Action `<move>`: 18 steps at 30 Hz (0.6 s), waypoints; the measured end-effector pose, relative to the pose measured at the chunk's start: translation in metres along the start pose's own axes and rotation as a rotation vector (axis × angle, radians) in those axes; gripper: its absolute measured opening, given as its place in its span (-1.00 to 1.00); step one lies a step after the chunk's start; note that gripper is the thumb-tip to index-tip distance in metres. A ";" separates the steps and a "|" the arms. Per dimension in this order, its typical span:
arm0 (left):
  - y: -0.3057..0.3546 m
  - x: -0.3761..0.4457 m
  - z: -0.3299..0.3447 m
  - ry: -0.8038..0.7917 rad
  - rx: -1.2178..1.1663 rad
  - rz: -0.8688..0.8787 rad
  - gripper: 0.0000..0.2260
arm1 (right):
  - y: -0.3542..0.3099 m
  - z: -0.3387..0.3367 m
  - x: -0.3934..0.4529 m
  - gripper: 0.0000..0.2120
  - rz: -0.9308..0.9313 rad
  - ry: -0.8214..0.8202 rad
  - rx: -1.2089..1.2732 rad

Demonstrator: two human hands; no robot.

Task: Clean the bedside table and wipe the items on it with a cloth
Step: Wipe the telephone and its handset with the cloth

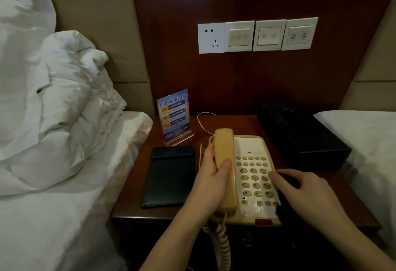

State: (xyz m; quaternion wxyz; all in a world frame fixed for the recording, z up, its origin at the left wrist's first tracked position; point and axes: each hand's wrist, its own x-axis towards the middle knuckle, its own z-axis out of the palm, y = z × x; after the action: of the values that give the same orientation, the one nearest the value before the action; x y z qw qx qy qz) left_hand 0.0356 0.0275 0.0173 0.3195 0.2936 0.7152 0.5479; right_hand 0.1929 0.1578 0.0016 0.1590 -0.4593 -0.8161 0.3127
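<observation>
A beige telephone [250, 146] sits on the dark wooden bedside table [233, 123], near its front edge. My left hand [211, 180] grips the phone's handset [224, 142], thumb on top, while the handset lies in its cradle. My right hand [310, 191] is at the phone's right edge by the keypad. It holds a dark cloth [286, 208] that shows between thumb and fingers and below the palm. Most of the cloth is hidden under the hand.
A black folder [169, 176] lies left of the phone, with an acrylic sign stand [174, 116] behind it. A black tissue box [300, 133] fills the table's right back. White beds flank the table, and the coiled cord [220, 245] hangs off the front.
</observation>
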 end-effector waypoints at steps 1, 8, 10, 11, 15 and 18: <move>-0.001 0.000 0.000 0.007 0.031 0.014 -0.42 | 0.000 0.000 0.000 -0.50 -0.001 0.003 -0.003; -0.014 0.001 -0.002 0.155 0.422 0.035 -0.37 | -0.005 -0.002 -0.001 -0.52 -0.008 0.003 -0.009; -0.018 0.003 -0.006 0.228 0.550 0.076 -0.35 | -0.006 -0.003 -0.004 -0.50 -0.013 0.007 0.005; -0.020 0.003 -0.008 0.231 0.543 0.068 -0.33 | -0.005 -0.003 -0.005 -0.48 -0.011 -0.002 0.012; -0.025 0.001 -0.014 0.147 0.340 -0.084 -0.18 | -0.006 -0.009 -0.011 -0.31 0.020 -0.110 0.097; -0.027 0.000 -0.019 0.111 0.315 -0.126 -0.12 | -0.005 -0.010 -0.018 -0.30 0.024 -0.164 0.110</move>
State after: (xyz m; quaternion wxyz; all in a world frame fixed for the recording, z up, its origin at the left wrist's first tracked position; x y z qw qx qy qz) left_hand 0.0187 0.0102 -0.0054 0.2634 0.2637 0.8258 0.4233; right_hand 0.2048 0.1442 0.0133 0.1128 -0.4325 -0.8024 0.3954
